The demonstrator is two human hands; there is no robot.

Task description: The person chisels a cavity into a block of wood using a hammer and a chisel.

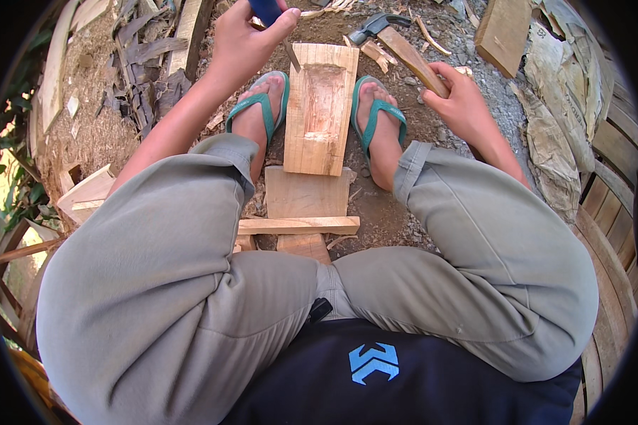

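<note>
- The left hand (244, 39) is wrapping its fingers around a blue-handled tool (266, 10) at the top edge.
- The right hand (461, 95) is gripping the hammer (404, 48) by its wooden handle.
- The hollowed wooden block (321, 106) is lying between both sandalled feet (261, 106), bare dirt beyond it.

Left hand (244, 39) grips chisel (266, 10); right hand (461, 99) grips hammer (404, 46).

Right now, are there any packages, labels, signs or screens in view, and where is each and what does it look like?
No packages, signs or screens show.
Printed emblem: on the dark navy shirt at the bottom centre, an angular light blue mark.
Crumpled pale sheeting: at the right edge beside the planks, creased, off-white, with no marking that can be made out.
</note>
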